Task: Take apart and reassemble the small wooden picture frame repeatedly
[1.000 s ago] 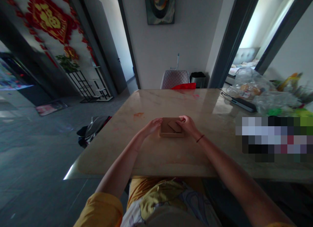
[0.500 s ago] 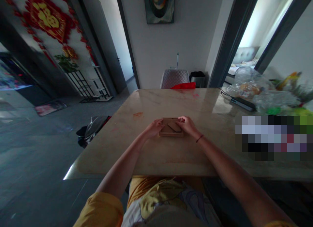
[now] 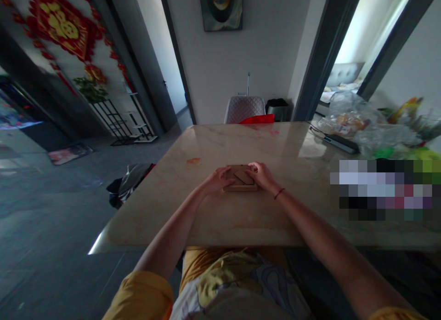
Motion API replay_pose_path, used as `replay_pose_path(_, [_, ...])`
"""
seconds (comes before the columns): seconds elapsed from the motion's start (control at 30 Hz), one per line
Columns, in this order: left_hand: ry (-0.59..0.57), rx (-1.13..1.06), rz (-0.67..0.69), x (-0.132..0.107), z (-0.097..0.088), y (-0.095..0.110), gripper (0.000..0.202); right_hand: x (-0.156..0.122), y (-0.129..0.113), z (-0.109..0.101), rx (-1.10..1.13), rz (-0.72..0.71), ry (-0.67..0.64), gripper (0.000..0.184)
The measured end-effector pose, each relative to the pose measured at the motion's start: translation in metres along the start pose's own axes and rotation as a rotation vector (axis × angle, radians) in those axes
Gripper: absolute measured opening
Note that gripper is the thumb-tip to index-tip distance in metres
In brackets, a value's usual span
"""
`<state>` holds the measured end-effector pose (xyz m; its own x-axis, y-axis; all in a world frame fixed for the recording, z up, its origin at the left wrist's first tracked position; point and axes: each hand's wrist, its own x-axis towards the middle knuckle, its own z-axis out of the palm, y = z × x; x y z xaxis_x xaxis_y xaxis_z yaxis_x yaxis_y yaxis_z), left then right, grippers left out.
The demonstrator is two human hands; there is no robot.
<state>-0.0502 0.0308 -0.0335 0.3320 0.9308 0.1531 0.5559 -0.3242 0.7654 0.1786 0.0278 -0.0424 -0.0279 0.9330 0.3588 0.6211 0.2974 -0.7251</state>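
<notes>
A small brown wooden tray puzzle lies flat on the table in front of me. Angular flat pieces sit inside its frame, with dark gaps between them. My left hand holds the tray's left side, its fingers reaching over the edge and the thumb lying near the front rim. At the far right corner, my right hand grips the tray with bent fingers, the thumb resting over the pieces. Whether a loose piece is under the right fingertips cannot be made out.
The marble-patterned table has an orange mark at left. To the right are a dark oblong device with a cable, clear plastic bags and a blurred-out patch. Behind the far edge stands a quilted chair with a red item.
My left fingers have spread a little, the thumb now lower along the tray's front. The right hand has hardly moved. The whole view has shifted slightly.
</notes>
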Motion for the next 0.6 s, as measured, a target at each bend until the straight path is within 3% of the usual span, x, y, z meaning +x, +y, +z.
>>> replay_pose_path(0.27, [-0.012, 0.0, 0.047, -0.004, -0.003, 0.009, 0.071, 0.012, 0.009, -0.013, 0.298, 0.074, -0.22, 0.029])
replay_pose_path(0.47, [-0.083, -0.015, 0.1, -0.002, -0.002, 0.018, 0.068, 0.008, 0.014, -0.017, 0.285, 0.13, -0.384, 0.075])
replay_pose_path(0.6, [-0.06, 0.051, 0.054, -0.002, -0.001, 0.021, 0.07, 0.006, 0.014, -0.015, 0.337, 0.144, -0.415, 0.078])
